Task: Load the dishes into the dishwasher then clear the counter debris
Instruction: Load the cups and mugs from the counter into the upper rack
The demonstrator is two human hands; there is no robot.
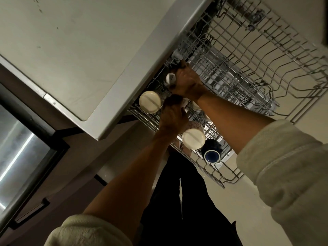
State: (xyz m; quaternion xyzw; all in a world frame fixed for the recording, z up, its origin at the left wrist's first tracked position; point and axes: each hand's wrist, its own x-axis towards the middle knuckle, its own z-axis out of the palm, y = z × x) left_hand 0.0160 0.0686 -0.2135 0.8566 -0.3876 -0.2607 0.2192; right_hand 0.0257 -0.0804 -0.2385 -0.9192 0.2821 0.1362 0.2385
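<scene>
The dishwasher's upper wire rack (252, 55) is pulled out, with mugs standing upside down along its near side. My right hand (187, 82) reaches into the rack, its fingers curled round a small white cup (170, 78). Just below it my left hand (173, 118) has its fingers bent down among the mugs, and what they hold is hidden. A cream mug (150, 102) stands left of my hands. A floral mug with a cream base (193, 137) touches my left hand's thumb side. A dark blue mug (212, 154) stands beside it.
The white counter top (74, 55) overhangs the rack's left side. Most of the rack's far part holds only bare tines. A steel appliance front (16, 148) and dark cabinet fronts lie at the left. My dark trousers and the pale floor (236, 206) are below.
</scene>
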